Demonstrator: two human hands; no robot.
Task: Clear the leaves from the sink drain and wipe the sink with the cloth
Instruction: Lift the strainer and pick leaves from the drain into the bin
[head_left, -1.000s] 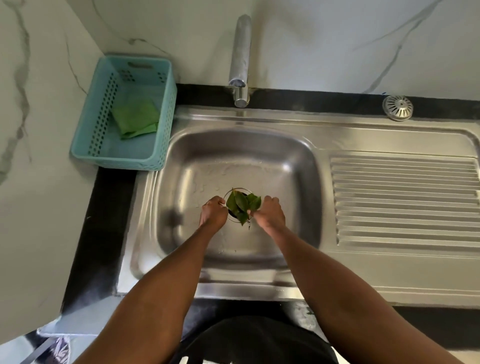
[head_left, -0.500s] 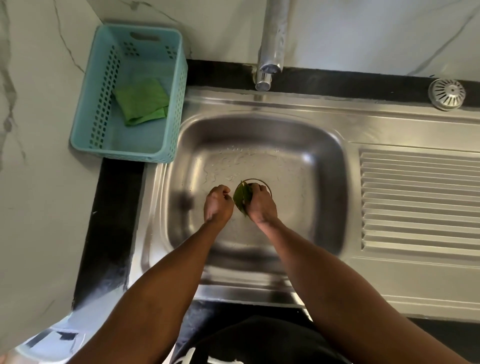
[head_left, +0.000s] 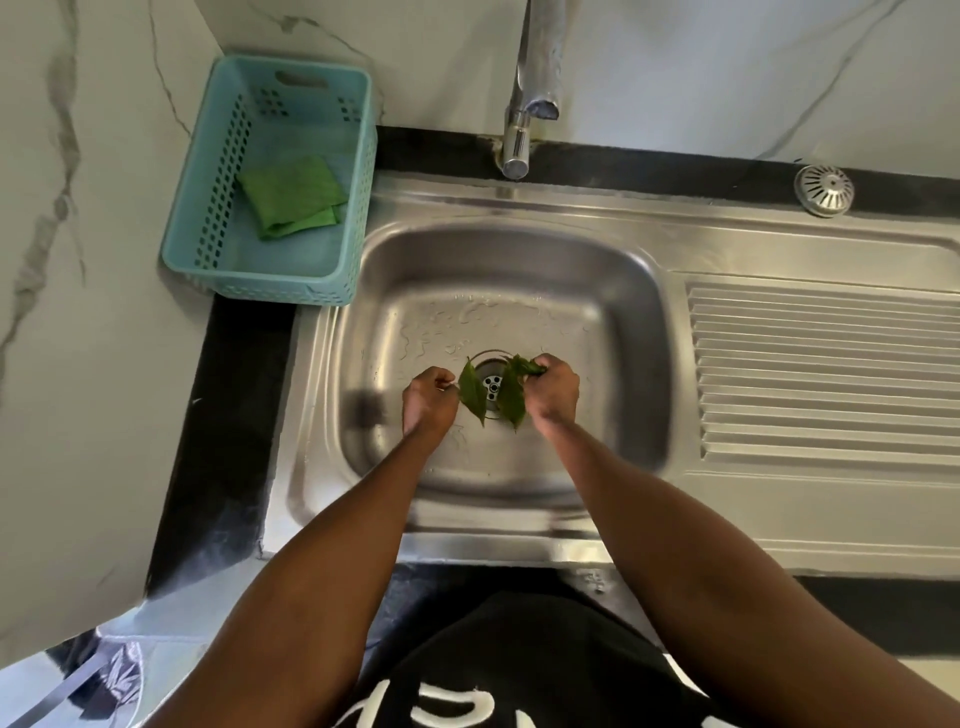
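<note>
Both my hands are down in the steel sink (head_left: 628, 312), on either side of the drain (head_left: 491, 383). My left hand (head_left: 428, 397) pinches one green leaf (head_left: 471, 391) by its stem end. My right hand (head_left: 553, 389) grips a bunch of leaves (head_left: 511, 392) that hangs down over the drain's right side. The drain's metal strainer shows between the two. A folded green cloth (head_left: 291, 196) lies in the teal basket (head_left: 208, 208) at the back left.
The tap (head_left: 530, 88) reaches over the sink's back edge. A ribbed draining board (head_left: 821, 374) lies to the right, with a round metal strainer cap (head_left: 824, 190) on the black counter behind it. Marble walls close in the left and back.
The leaves lay together over the drain. Now they are lifted and split between my hands, and the drain's strainer is uncovered.
</note>
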